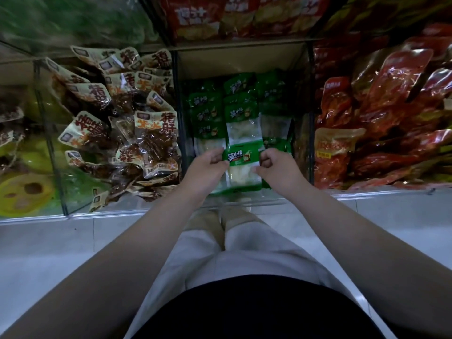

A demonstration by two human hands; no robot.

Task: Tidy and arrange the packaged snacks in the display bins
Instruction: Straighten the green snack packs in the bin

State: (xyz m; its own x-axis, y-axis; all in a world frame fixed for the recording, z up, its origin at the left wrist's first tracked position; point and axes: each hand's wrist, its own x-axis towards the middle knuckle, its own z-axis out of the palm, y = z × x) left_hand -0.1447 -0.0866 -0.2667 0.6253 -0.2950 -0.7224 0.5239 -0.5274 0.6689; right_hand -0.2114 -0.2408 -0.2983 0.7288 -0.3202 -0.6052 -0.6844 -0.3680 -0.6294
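A green-and-clear snack packet (243, 165) with a pale filling lies at the front of the middle clear bin (310, 113). My left hand (208, 167) pinches its left edge at the green label. My right hand (276, 167) pinches its right edge. Behind it, more green packets (217, 111) lie in rows in the same bin, several flat and overlapping.
The left bin holds a jumbled heap of brown-and-cream packets (117, 123). The right bin holds red packets (381, 123). Red-and-orange bags (220, 15) fill the upper shelf. A white tiled floor (61, 241) lies in front of the bins, where my legs stand.
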